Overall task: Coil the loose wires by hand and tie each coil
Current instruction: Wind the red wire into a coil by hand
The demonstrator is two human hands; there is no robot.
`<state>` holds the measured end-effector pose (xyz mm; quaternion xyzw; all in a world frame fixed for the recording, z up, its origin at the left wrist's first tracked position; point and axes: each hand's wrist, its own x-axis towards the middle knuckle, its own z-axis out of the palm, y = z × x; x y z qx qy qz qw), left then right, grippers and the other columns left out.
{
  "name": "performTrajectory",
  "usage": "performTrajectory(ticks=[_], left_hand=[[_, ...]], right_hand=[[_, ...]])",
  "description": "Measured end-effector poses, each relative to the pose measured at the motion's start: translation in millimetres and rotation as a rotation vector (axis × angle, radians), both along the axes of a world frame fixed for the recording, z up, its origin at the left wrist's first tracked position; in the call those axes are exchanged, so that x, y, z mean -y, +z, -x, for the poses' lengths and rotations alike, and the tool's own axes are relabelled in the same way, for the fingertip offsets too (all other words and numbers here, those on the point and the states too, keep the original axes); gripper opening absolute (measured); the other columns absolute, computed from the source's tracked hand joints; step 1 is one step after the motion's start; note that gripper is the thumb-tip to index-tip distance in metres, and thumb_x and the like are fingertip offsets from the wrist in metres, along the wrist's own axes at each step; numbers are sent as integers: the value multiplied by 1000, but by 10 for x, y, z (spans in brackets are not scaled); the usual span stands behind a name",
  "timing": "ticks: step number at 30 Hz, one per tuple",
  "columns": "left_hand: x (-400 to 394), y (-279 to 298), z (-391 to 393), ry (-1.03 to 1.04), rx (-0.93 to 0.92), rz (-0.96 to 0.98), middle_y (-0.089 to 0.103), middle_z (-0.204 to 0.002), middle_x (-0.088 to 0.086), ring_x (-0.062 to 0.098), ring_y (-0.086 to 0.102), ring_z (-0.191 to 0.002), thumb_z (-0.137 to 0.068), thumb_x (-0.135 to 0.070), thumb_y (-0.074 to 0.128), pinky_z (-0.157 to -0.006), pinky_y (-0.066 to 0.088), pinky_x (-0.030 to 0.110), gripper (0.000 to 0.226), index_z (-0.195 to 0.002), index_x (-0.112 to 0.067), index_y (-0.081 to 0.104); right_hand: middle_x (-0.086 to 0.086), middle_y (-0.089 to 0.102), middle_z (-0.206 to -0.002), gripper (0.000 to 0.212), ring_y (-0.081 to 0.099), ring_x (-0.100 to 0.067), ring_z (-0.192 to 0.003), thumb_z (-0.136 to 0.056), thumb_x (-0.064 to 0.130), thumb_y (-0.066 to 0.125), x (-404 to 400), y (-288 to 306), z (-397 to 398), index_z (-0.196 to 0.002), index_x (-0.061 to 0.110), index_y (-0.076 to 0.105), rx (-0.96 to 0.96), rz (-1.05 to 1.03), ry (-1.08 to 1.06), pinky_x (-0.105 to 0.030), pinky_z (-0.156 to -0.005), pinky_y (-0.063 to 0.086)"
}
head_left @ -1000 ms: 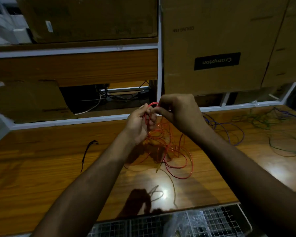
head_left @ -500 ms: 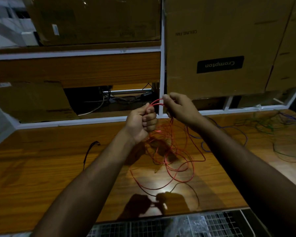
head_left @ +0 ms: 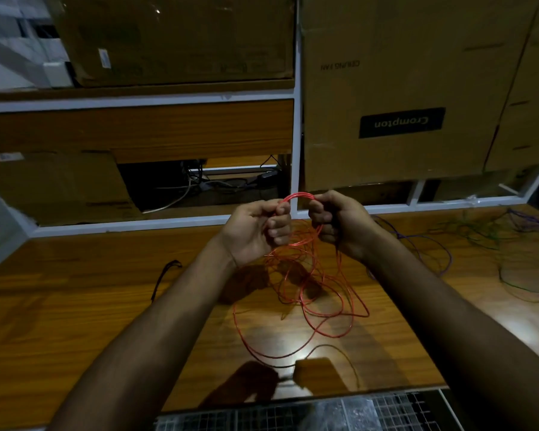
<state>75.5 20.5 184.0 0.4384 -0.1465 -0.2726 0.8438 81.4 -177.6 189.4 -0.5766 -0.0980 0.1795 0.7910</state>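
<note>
Left hand (head_left: 255,227): grip closed, fingers curled round the red wire (head_left: 311,275). Right hand (head_left: 339,222): grip likewise closed on the same wire. A short red arc spans between both fists, raised above the desk (head_left: 75,306). Remaining loops hang down and spread loosely over the desk's centre, toward its near edge.

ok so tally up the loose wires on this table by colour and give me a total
Red wire: 1, gripped by left hand and right hand
Purple wire: 1
Green wire: 1
Black wire: 1
Total: 4
</note>
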Motion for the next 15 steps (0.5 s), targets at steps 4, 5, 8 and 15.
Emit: performTrajectory(ticks=[4, 5, 8, 15], left_hand=[[80, -63, -21, 91, -57, 57, 29, -46, -8, 8, 25, -39, -95, -27, 31, -42, 14, 24, 31, -66, -20, 39], [106, -79, -16, 101, -61, 48, 28, -44, -8, 7, 24, -37, -95, -31, 34, -42, 11, 24, 33, -63, -20, 38], [160, -141, 22, 107, -37, 7, 27, -44, -8, 7, 24, -37, -98, -39, 35, -42, 13, 23, 39, -65, -19, 37], [138, -189, 17, 135, -71, 79, 28, -43, -8, 6, 24, -35, -103, -33, 30, -40, 15, 22, 46, -61, -20, 42]], right_hand=[[7, 34, -61, 35, 24, -7, -47, -104, 31, 37, -64, -15, 6, -75, 19, 54, -3, -51, 27, -22, -43, 18], [8, 34, -60, 36, 24, -6, -46, -104, 32, 37, -85, -30, 8, -75, 19, 53, -7, -75, 27, -21, -42, 18], [9, 32, -57, 37, 23, -5, -43, -105, 34, 37, -114, -82, 8, -74, 19, 51, -7, -145, 5, -20, -38, 16], [8, 34, -58, 34, 24, -6, -45, -105, 35, 38, -134, -178, 48, -80, 19, 55, 77, -61, -65, -23, -44, 12]])
